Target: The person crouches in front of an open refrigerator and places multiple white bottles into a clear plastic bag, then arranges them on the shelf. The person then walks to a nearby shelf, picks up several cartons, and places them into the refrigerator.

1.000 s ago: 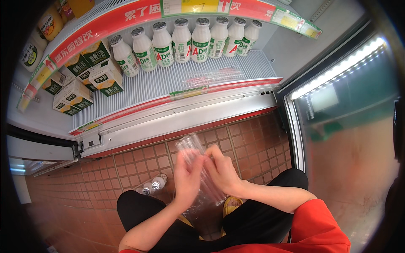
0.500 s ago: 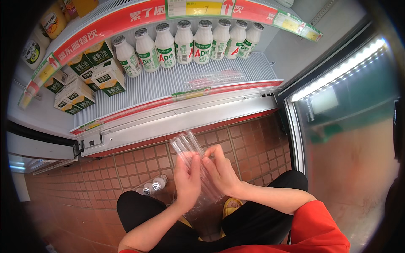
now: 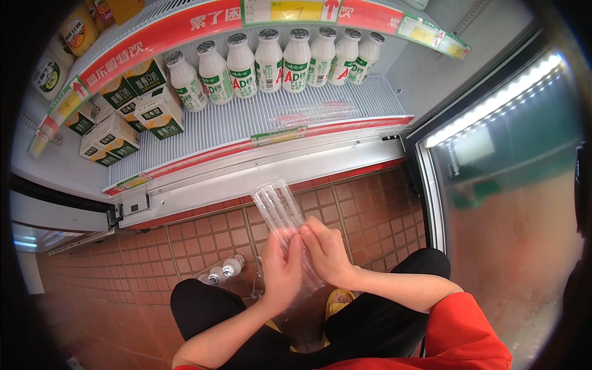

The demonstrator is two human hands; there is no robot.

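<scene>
A bundle of clear drinking straws in thin plastic film (image 3: 274,200) is between my hands, above the floor in front of an open fridge. My left hand (image 3: 282,271) is closed around its left side. My right hand (image 3: 328,251) grips its right side, with the two thumbs close together. The far end sticks out past my fingers toward the fridge; the lower part is partly hidden behind my hands. On the fridge shelf (image 3: 231,126) lies a similar clear packet (image 3: 314,115), with several white bottles (image 3: 269,61) standing behind it.
Small drink cartons (image 3: 159,114) are stacked at the shelf's left. A red price strip (image 3: 166,37) crosses above the bottles. The glass door (image 3: 493,185) stands open on the right. Shrink-wrapped bottles (image 3: 223,270) sit on the tiled floor (image 3: 154,259) by my left knee.
My right fingers, raised and bent at the bundle before, have come down nearer to me and close against it. The bundle's far end has shifted slightly and looks straighter.
</scene>
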